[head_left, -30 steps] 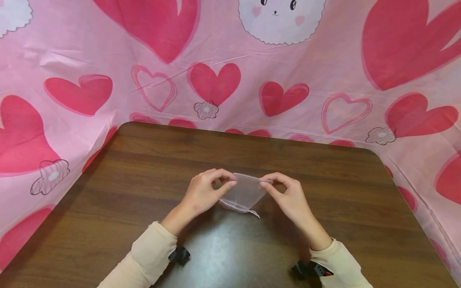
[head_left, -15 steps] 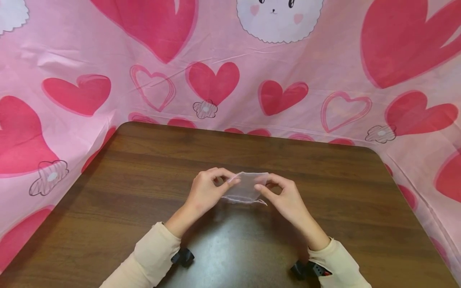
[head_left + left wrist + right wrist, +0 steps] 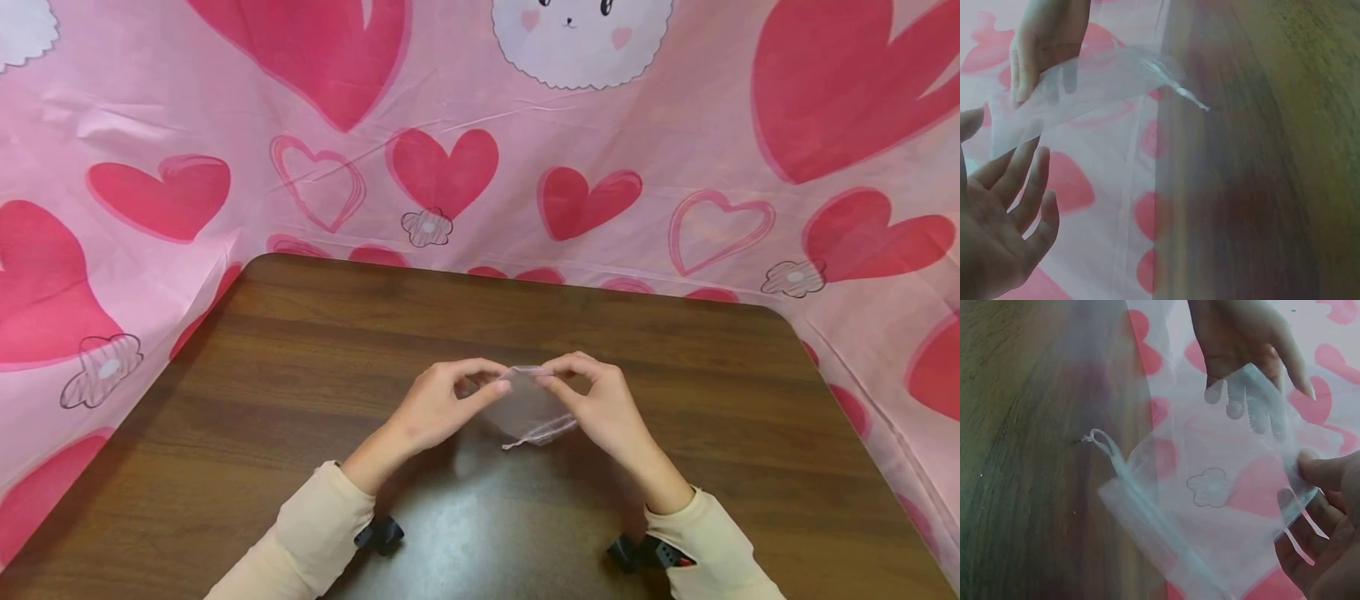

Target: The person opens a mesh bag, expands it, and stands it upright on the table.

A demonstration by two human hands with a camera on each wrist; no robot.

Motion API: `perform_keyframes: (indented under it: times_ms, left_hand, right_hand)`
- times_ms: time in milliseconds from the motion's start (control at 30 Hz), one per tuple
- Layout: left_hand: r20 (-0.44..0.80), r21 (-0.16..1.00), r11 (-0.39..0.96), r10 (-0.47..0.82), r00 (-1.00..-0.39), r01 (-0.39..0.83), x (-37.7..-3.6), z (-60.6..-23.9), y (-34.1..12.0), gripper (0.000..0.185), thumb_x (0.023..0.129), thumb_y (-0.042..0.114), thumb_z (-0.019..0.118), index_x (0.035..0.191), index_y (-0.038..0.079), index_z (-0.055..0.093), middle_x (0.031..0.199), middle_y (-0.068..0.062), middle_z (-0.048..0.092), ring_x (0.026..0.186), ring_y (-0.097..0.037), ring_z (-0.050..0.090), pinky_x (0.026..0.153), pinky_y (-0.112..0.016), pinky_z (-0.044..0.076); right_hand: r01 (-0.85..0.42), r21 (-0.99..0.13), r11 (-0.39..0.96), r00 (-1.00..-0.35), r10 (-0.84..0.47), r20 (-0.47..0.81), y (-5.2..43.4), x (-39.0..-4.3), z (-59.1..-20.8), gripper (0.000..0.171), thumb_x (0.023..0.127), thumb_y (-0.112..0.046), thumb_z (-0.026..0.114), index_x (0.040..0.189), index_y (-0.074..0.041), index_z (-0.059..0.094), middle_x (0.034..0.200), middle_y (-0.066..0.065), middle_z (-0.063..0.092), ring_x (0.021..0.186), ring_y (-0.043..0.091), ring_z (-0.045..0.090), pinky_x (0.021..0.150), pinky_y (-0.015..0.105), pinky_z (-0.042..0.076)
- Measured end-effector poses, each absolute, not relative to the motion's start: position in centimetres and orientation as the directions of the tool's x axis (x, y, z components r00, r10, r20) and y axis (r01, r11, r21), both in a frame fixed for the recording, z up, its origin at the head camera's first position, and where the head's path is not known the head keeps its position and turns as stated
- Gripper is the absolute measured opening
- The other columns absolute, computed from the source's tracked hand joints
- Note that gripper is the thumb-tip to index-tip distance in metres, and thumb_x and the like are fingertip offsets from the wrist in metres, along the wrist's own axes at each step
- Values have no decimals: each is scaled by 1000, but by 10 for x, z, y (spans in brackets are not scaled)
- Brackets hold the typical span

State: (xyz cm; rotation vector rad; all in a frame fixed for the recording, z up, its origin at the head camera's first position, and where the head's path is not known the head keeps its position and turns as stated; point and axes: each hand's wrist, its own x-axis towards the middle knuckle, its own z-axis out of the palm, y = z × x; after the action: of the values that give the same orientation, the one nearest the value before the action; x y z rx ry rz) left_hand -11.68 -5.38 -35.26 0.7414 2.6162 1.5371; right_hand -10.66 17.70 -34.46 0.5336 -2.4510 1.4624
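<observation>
Head view: both hands [image 3: 525,408] pinch unlabelled sheer pouch [image 3: 528,410]

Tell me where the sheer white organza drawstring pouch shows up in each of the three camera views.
Head: the sheer white organza drawstring pouch hangs at centre, pinched between left hand and right hand.
Left wrist: upper left, a pale sheet stretching toward the middle.
Right wrist: fills the centre and right, cord loop at its left.
Shared landmark: the dark brown wooden table, seen in all three.
</observation>
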Motion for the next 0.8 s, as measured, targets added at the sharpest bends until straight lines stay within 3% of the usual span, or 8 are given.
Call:
perform_keyframes:
  times_ms: [167, 333, 467, 600, 800]
  left_hand:
    - [210, 811, 414, 453, -867, 413, -118, -352, -51, 21, 97, 37, 64, 101, 22, 78, 97, 15, 72, 94, -6, 63, 83, -44, 51]
    - [168, 827, 405, 485, -858, 391, -117, -351, -50, 24, 101, 36, 56, 97, 28, 78, 98, 21, 71, 105, -3, 62, 87, -43, 50]
    - [181, 819, 415, 467, -866, 395, -117, -350, -49, 18, 99, 36, 61, 99, 29, 77, 89, 22, 71, 88, -6, 66, 77, -35, 51]
    - [227, 823, 428, 356, -907, 374, -119, -351, -48, 7, 91, 31, 73, 90, 26, 78, 79, 18, 70, 68, -10, 62, 62, -28, 49]
    - [248, 857, 410, 201, -948, 311, -120, -351, -49, 7, 83, 19, 81, 82, 23, 75, 79, 12, 69, 65, -11, 58, 61, -29, 47]
  right_hand:
    - [-495, -745, 447, -869, -241, 433, 173, -107, -342, 12, 83, 0, 77, 93, -8, 77, 89, -3, 72, 88, 12, 64, 80, 37, 50]
    - [-511, -735, 445, -858, -212, 468, 174, -108, -341, 14, 85, 0, 76, 96, -9, 77, 91, -2, 71, 89, 11, 62, 73, 28, 48]
    - [-513, -732, 449, -854, -179, 489, 176, -110, -341, 17, 86, -3, 76, 101, -9, 77, 94, -1, 71, 89, 11, 59, 73, 28, 46]
    - [-519, -738, 431, -847, -144, 512, 179, -111, -342, 20, 85, -1, 76, 103, -8, 76, 95, 1, 72, 87, 11, 59, 77, 24, 45]
    - [-526, -739, 420, -834, -86, 545, 183, -110, -343, 22, 82, 3, 77, 101, -8, 75, 97, 3, 72, 88, 12, 61, 80, 24, 44]
